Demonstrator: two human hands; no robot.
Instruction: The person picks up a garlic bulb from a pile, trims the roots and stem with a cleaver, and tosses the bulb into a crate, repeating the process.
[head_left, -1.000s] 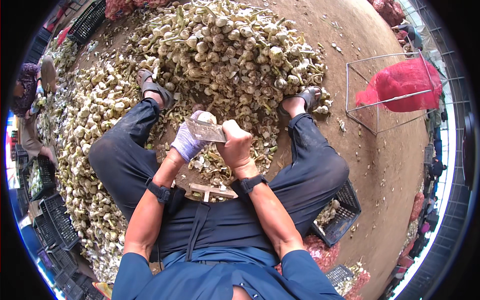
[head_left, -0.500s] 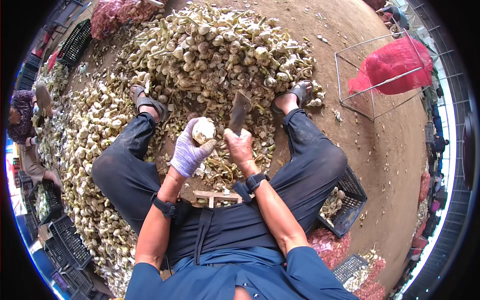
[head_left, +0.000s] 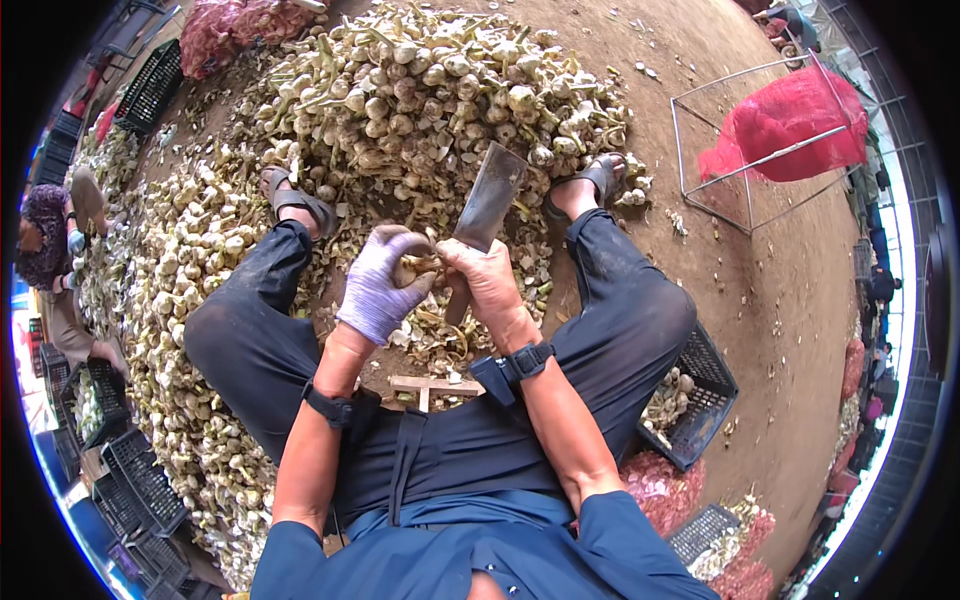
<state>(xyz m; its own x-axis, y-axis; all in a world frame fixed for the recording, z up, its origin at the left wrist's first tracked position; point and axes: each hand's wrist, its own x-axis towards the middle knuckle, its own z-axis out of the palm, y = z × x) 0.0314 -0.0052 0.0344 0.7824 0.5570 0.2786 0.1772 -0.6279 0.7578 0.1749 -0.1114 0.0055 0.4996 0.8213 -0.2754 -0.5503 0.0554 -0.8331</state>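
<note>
My left hand (head_left: pixel 380 285), in a lavender knit glove, is closed around a garlic bulb (head_left: pixel 418 264) whose far part is hidden by the fingers. My bare right hand (head_left: pixel 490 280) grips a cleaver (head_left: pixel 492 198) with a broad dark blade slanting up and to the right. Its thumb and forefinger meet the bulb's right side. Beyond both hands rises a big heap of garlic bulbs (head_left: pixel 440 100) with stems. Loose peelings and cut stems (head_left: pixel 440 330) cover the ground under my hands.
Trimmed garlic bulbs (head_left: pixel 190 330) spread along my left. At my right thigh stands a black crate (head_left: pixel 708 400) with some bulbs. A red mesh bag (head_left: pixel 790 125) hangs on a metal frame (head_left: pixel 690 150) at far right. Another person (head_left: pixel 50 235) sits at far left near stacked crates (head_left: pixel 140 480).
My right hand has come left to the bulb, and the cleaver now tilts to the right with its broad side showing. My left hand has turned the bulb, covering more of it.
</note>
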